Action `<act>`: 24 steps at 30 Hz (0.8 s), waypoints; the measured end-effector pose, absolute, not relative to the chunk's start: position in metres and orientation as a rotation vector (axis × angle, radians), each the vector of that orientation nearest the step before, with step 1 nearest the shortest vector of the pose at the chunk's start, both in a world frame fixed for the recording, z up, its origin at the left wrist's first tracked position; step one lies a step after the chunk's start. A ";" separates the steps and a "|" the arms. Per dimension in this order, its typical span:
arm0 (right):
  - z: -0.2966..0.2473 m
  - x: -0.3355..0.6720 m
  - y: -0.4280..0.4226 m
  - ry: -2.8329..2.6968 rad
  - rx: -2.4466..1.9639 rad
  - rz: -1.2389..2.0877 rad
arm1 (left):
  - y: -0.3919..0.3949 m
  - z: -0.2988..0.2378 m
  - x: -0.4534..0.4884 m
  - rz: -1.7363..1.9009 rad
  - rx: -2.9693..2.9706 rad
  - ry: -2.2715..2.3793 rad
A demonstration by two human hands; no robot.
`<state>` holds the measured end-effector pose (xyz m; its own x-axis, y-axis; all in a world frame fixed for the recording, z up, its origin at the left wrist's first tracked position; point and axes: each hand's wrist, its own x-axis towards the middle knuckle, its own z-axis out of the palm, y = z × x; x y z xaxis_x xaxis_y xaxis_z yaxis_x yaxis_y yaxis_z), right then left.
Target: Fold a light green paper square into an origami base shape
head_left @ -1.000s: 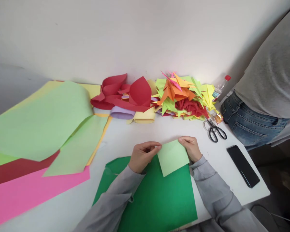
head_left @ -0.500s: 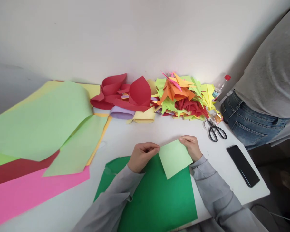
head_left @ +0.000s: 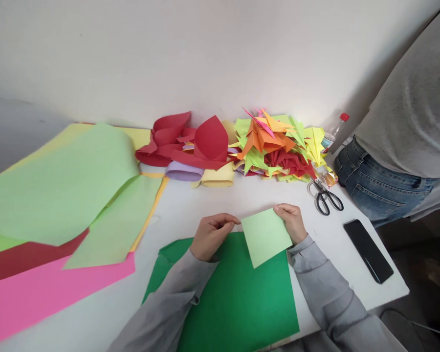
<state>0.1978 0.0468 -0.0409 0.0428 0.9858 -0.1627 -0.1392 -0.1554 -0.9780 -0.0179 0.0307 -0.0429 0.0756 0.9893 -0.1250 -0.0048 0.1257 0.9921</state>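
A light green square of paper (head_left: 267, 238) is held tilted above a large dark green sheet (head_left: 238, 298). My right hand (head_left: 292, 222) is closed on its upper right edge, thumb on top. My left hand (head_left: 212, 234) has thumb and forefinger drawn together at the square's left corner, with a thin gap between fingertips and paper. Nothing shows in the left fingers. The dark green sheet lies on the white table (head_left: 190, 205) under both hands.
Large light green sheets (head_left: 69, 186) curl over a pink sheet (head_left: 66, 298) at left. Rolled red paper (head_left: 210, 139) and a pile of folded paper shapes (head_left: 267, 142) line the wall. Scissors (head_left: 328, 198), a phone (head_left: 368, 250), a bottle (head_left: 335, 133) and a standing person (head_left: 407, 122) are right.
My left fingertips have come slightly off the paper's left corner, moving left. The right hand has raised and turned the square a little.
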 end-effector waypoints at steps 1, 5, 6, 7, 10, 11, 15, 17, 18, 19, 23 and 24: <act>-0.041 0.199 0.047 -0.994 -1.247 1.352 | 0.031 -0.043 -0.019 1.079 1.144 1.207; -0.042 0.196 0.045 -1.069 -1.248 1.456 | 0.031 -0.040 -0.017 1.061 1.172 1.118; -0.042 0.194 0.043 -1.112 -1.244 1.499 | 0.030 -0.040 -0.015 1.027 1.203 1.065; -0.042 0.192 0.041 -1.171 -1.235 1.542 | 0.029 -0.039 -0.013 0.987 1.243 1.009; -0.044 0.184 0.035 -1.386 -1.179 1.623 | 0.026 -0.040 -0.006 0.908 1.352 0.890; -0.044 0.183 0.033 -1.445 -1.159 1.630 | 0.026 -0.042 -0.005 0.901 1.373 0.873; -0.045 0.179 0.029 -1.549 -1.122 1.608 | 0.026 -0.048 -0.004 0.897 1.417 0.860; -0.045 0.179 0.029 -1.574 -1.120 1.569 | 0.026 -0.050 -0.005 0.900 1.430 0.865; -0.044 0.179 0.029 -1.581 -1.124 1.542 | 0.026 -0.051 -0.005 0.907 1.433 0.870; -0.044 0.180 0.030 -1.582 -1.131 1.513 | 0.026 -0.051 -0.006 0.913 1.436 0.875; -0.045 0.180 0.031 -1.572 -1.161 1.425 | 0.027 -0.052 -0.006 0.932 1.453 0.897; -0.045 0.180 0.031 -1.578 -1.161 1.411 | 0.027 -0.052 -0.006 0.934 1.460 0.901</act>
